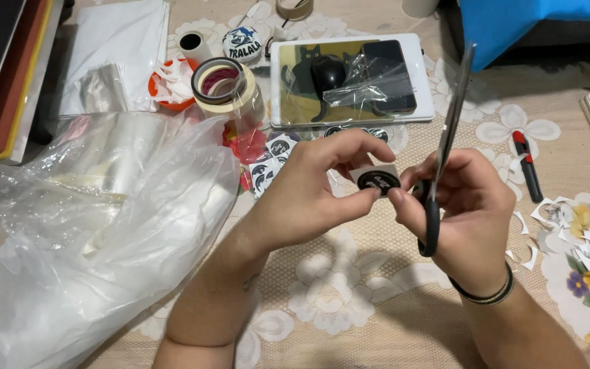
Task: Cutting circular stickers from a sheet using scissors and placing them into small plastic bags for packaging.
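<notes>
Mid-trim: left hand point(308, 195) pinches a round black sticker point(378, 182) above the table, right hand point(469, 205) grips scissors point(442, 154), blades raised; next, careful turning along the edge.

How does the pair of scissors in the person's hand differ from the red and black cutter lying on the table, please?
The scissors are held upright in the right hand, blades pointing up; the cutter lies flat on the tablecloth, untouched. The scissors have black handles and bare blades; the cutter is red and black, showing no blade. Both are cutting tools.
</notes>
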